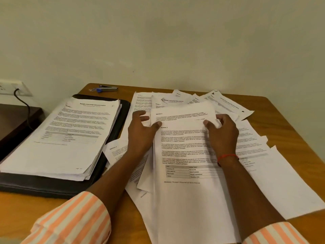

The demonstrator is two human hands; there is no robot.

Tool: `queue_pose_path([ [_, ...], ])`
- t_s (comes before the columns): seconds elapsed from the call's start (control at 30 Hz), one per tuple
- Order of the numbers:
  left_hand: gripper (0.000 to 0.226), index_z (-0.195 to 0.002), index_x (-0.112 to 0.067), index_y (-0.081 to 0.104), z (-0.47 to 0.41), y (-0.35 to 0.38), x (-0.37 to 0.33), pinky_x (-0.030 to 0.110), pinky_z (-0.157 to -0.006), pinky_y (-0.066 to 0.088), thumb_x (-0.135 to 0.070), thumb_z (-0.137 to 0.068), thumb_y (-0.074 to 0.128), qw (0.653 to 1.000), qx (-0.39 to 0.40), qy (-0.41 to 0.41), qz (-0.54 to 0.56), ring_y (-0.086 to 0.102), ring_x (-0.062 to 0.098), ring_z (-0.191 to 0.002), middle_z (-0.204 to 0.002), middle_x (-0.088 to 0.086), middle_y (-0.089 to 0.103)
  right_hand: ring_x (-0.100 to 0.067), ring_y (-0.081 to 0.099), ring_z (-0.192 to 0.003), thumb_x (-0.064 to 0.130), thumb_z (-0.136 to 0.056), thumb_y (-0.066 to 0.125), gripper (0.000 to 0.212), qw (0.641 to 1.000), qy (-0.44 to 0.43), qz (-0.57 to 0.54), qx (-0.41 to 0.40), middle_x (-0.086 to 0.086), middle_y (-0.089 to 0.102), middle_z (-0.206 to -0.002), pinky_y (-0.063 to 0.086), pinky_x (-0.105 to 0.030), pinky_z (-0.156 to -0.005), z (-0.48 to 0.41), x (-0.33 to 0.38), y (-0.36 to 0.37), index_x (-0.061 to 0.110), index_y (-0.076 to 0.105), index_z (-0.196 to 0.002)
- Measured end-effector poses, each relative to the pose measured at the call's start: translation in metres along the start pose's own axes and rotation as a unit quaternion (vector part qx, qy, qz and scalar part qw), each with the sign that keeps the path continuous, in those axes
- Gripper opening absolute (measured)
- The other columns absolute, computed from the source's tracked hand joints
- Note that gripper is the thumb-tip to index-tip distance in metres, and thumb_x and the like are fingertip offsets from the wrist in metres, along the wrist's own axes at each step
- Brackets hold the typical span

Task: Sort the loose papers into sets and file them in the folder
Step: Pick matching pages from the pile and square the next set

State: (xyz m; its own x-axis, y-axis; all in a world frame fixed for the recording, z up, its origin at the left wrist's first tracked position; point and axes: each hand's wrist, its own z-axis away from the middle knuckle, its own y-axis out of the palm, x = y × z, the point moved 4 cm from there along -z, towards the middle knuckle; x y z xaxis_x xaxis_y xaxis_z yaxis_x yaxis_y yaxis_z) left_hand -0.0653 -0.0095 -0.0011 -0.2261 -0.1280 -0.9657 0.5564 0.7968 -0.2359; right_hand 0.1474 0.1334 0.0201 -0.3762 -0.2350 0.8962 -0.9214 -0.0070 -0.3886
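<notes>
A black folder [112, 138] lies open at the left of the wooden table, with a thick stack of filed papers [70, 131] on it. Loose printed papers [249, 143] are spread over the right half of the table. In the middle I hold a set of sheets [186, 155] whose top page reads "Section 3", with a "Section 4" page behind it. My left hand [140, 131] grips the set's upper left edge, thumb on top. My right hand [223, 131] pinches the upper right edge.
A blue and silver stapler [107, 88] lies at the table's back left corner. A wall socket with a black cable [22, 101] sits at the far left above a dark side surface [14, 120]. The wall stands right behind the table.
</notes>
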Motion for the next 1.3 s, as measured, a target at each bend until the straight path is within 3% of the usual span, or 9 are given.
queue_pose_path([
  [0.07, 0.058, -0.133, -0.025, 0.047, 0.001, 0.001, 0.002, 0.029, -0.087, 0.055, -0.032, -0.086, 0.079, 0.999, 0.024, -0.016, 0.018, 0.062, 0.012, -0.103, -0.123, -0.008, 0.06, -0.018, 0.062, -0.102, 0.023, -0.085, 0.08, 0.032, 1.0, 0.011, -0.025, -0.012, -0.002, 0.068, -0.112, 0.042, -0.016, -0.071, 0.0, -0.003, 0.0, 0.011, 0.065, -0.11],
  [0.23, 0.033, -0.115, -0.029, 0.057, 0.001, 0.003, 0.004, 0.049, -0.086, 0.061, -0.035, -0.088, 0.077, 0.995, 0.053, -0.049, 0.063, 0.073, 0.018, -0.097, -0.116, -0.003, 0.072, -0.024, 0.064, -0.106, 0.022, -0.086, 0.078, 0.03, 1.0, 0.016, -0.019, -0.009, -0.006, 0.07, -0.114, 0.041, -0.023, -0.078, 0.0, -0.007, 0.004, 0.01, 0.066, -0.111],
  [0.4, 0.038, -0.119, -0.023, 0.061, 0.001, -0.004, 0.004, 0.049, -0.081, 0.062, -0.052, -0.094, 0.062, 0.998, 0.025, -0.017, -0.047, 0.072, 0.02, -0.095, -0.116, -0.005, 0.07, -0.03, 0.061, -0.115, 0.021, -0.09, 0.072, 0.04, 0.983, -0.033, 0.179, 0.037, -0.01, 0.065, -0.125, 0.047, -0.034, -0.087, 0.005, -0.008, 0.01, 0.014, 0.056, -0.125],
  [0.5, 0.039, -0.12, -0.022, 0.06, 0.0, -0.002, 0.008, 0.051, -0.084, 0.061, -0.052, -0.096, 0.059, 0.996, 0.045, -0.03, -0.072, 0.072, 0.022, -0.093, -0.114, -0.001, 0.071, -0.033, 0.058, -0.116, 0.018, -0.087, 0.073, 0.046, 0.972, -0.051, 0.221, 0.059, -0.013, 0.062, -0.126, 0.048, -0.041, -0.093, 0.006, -0.014, 0.014, 0.012, 0.052, -0.128],
  [0.77, 0.019, -0.113, -0.026, 0.066, -0.002, 0.001, 0.007, 0.046, -0.087, 0.061, -0.034, -0.096, 0.067, 0.995, 0.08, -0.041, -0.031, 0.073, 0.015, -0.091, -0.105, -0.007, 0.074, -0.032, 0.06, -0.114, 0.008, -0.089, 0.066, 0.042, 0.966, -0.073, 0.24, 0.065, -0.013, 0.063, -0.123, 0.049, -0.039, -0.09, 0.007, -0.013, 0.014, 0.011, 0.054, -0.129],
  [1.0, 0.021, -0.112, -0.023, 0.073, -0.006, 0.004, -0.006, 0.057, -0.098, 0.05, -0.037, -0.096, 0.066, 0.982, 0.168, -0.09, 0.011, 0.072, 0.018, -0.083, -0.103, -0.003, 0.078, -0.029, 0.063, -0.1, 0.004, -0.087, 0.061, 0.027, 0.957, -0.097, 0.26, 0.082, -0.009, 0.068, -0.111, 0.045, -0.032, -0.076, 0.005, -0.014, 0.014, 0.013, 0.063, -0.112],
  [1.07, 0.026, -0.119, -0.018, 0.07, -0.006, 0.004, -0.009, 0.053, -0.098, 0.046, -0.032, -0.099, 0.063, 0.977, 0.19, -0.097, 0.025, 0.065, 0.009, -0.083, -0.107, 0.001, 0.077, -0.029, 0.063, -0.1, 0.004, -0.087, 0.061, 0.026, 0.957, -0.096, 0.259, 0.084, -0.009, 0.068, -0.11, 0.046, -0.032, -0.075, 0.005, -0.014, 0.014, 0.014, 0.063, -0.111],
  [1.13, 0.027, -0.12, -0.019, 0.07, -0.008, 0.005, -0.008, 0.052, -0.098, 0.049, -0.033, -0.098, 0.064, 0.976, 0.197, -0.092, 0.021, 0.074, 0.012, -0.073, -0.108, -0.001, 0.077, -0.029, 0.063, -0.1, 0.004, -0.087, 0.061, 0.025, 0.958, -0.094, 0.259, 0.081, -0.009, 0.068, -0.11, 0.044, -0.031, -0.074, 0.005, -0.014, 0.013, 0.013, 0.063, -0.111],
  [1.3, 0.031, -0.111, -0.029, 0.072, -0.034, 0.009, 0.002, 0.052, -0.092, 0.057, -0.045, -0.085, 0.066, 0.985, 0.142, -0.089, 0.031, 0.075, 0.022, -0.097, -0.111, -0.008, 0.075, -0.029, 0.063, -0.1, 0.005, -0.088, 0.061, 0.024, 0.956, -0.09, 0.264, 0.086, -0.008, 0.068, -0.11, 0.043, -0.03, -0.073, 0.004, -0.016, 0.013, 0.014, 0.063, -0.11],
])
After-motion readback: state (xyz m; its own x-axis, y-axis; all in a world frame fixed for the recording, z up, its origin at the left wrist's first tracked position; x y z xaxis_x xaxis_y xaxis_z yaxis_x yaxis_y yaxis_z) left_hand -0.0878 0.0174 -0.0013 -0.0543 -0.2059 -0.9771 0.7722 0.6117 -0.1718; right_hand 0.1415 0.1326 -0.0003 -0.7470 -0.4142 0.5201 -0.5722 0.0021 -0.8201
